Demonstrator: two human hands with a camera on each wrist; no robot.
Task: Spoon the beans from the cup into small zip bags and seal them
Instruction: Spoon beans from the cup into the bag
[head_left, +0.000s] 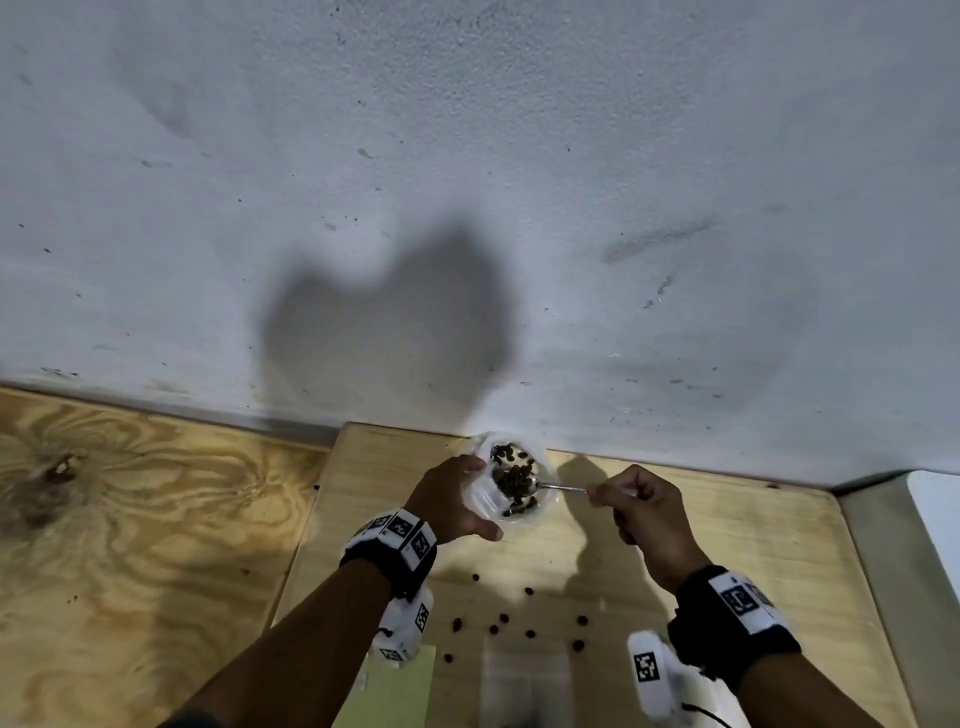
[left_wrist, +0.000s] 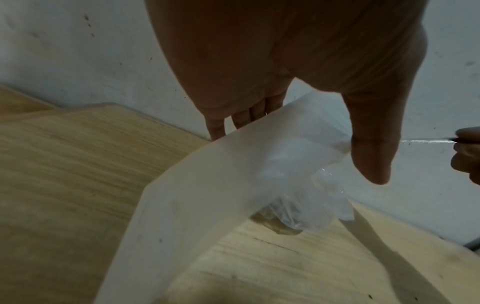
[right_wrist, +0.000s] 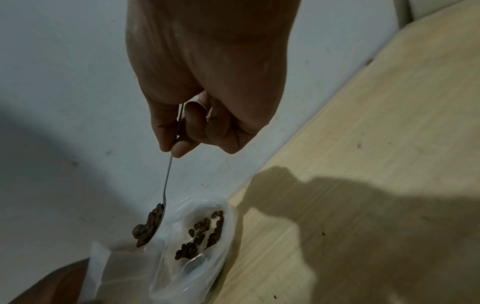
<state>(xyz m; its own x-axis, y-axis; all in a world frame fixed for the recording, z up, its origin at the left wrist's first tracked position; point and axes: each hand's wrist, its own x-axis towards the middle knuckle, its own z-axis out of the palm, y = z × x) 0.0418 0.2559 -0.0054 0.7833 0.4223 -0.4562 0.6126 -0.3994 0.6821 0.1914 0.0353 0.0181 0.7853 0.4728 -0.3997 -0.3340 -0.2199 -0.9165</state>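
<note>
On the table (head_left: 727, 545), by the wall, the left hand (head_left: 452, 501) curls round a zip bag (left_wrist: 233, 174), holding its mouth open beside the cup (right_wrist: 207, 232). Right-hand fingers (right_wrist: 166, 131) pinch the spoon (right_wrist: 167, 179), level so beans (right_wrist: 148, 226) stay on.

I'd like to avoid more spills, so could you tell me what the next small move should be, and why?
Probably carry the loaded spoon over the bag mouth and tip it slowly. The right hand pinches its handle, the bowl heaped with beans; the left hand holds the bag beside the cup. Loose beans already lie on the board.
</note>
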